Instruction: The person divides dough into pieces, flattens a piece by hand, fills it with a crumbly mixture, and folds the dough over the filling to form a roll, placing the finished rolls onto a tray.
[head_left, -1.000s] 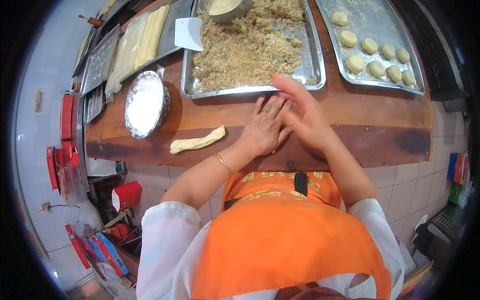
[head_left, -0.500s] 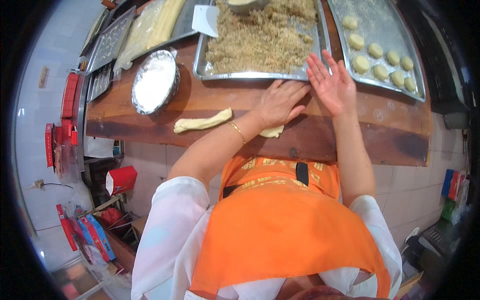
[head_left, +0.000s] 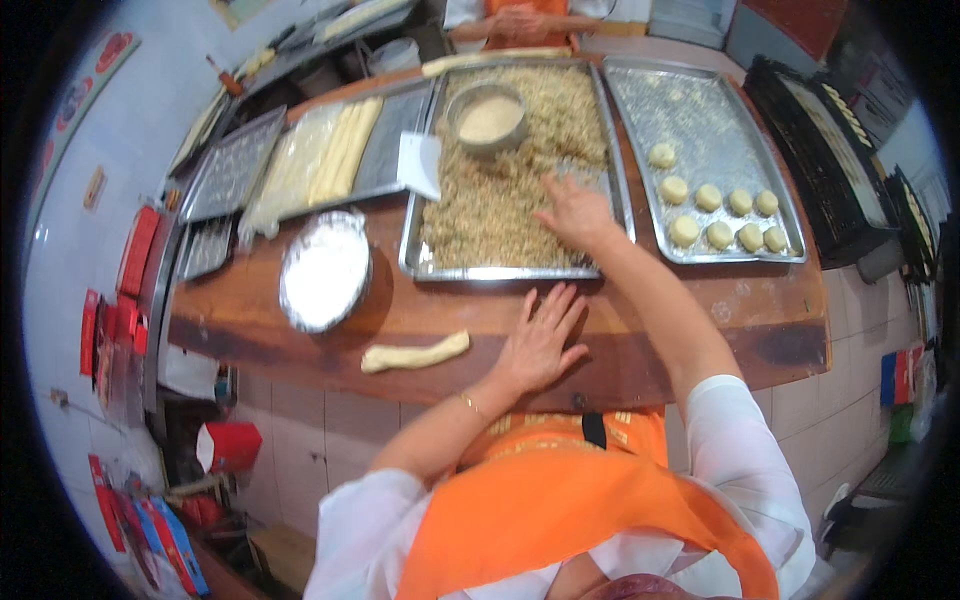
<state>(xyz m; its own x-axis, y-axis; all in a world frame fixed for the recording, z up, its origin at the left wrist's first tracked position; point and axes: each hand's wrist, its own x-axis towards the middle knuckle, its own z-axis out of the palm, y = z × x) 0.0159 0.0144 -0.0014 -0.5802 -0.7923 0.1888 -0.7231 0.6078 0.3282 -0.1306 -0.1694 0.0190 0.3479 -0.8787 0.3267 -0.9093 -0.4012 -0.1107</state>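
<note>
Beneath everything, a wooden table. On it, a rimmed metal tray spread with crumbly brown filling; to its right, a floured baking tray. Left, a bowl of white powder. Over the filling, the right hand, fingers stretched and slightly apart; cannot tell whether touching. Palm down at the table's near side, the left hand, fingers spread. Left of it, a pale dough strip. On the baking tray, small dough rounds.

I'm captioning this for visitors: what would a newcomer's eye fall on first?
The bright orange apron at the bottom centre stands out most. At upper centre, the right hand reaches over a metal tray of crumbly brown mixture. Nine pale dough rounds sit on another tray to the right.
</note>
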